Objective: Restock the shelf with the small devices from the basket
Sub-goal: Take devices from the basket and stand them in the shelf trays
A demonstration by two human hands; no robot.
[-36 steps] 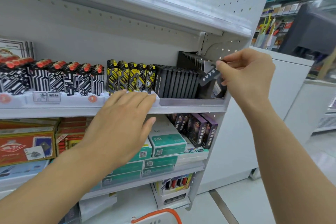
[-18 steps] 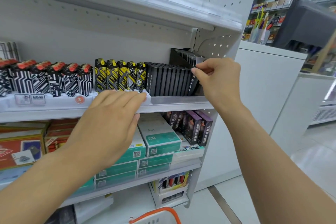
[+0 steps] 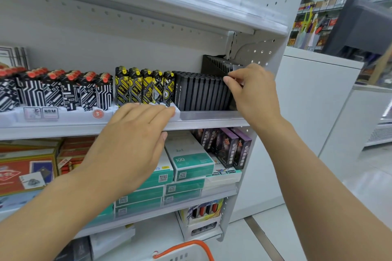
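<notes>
A row of slim black devices point(image 3: 199, 93) stands upright at the right end of the middle shelf point(image 3: 212, 122). At the row's right end, my right hand point(image 3: 254, 95) pinches the top of the last black device between thumb and curled fingers; the hand hides most of that device. My left hand point(image 3: 131, 140) rests flat on the shelf's front edge, its straight fingers touching the white tray lip below the yellow-and-black packs point(image 3: 144, 87). The basket point(image 3: 191, 248) shows only its orange handle, at the bottom edge.
Black-and-white packs with red caps point(image 3: 63, 89) fill the shelf's left side. A black slotted holder point(image 3: 216, 63) stands behind the black row. Teal boxes point(image 3: 191, 163) and purple boxes point(image 3: 229, 146) lie on the shelf below. A white counter point(image 3: 318, 101) stands to the right.
My right hand brought a black device down from beside the slotted holder into the right end of the black row. My left hand stayed on the shelf edge.
</notes>
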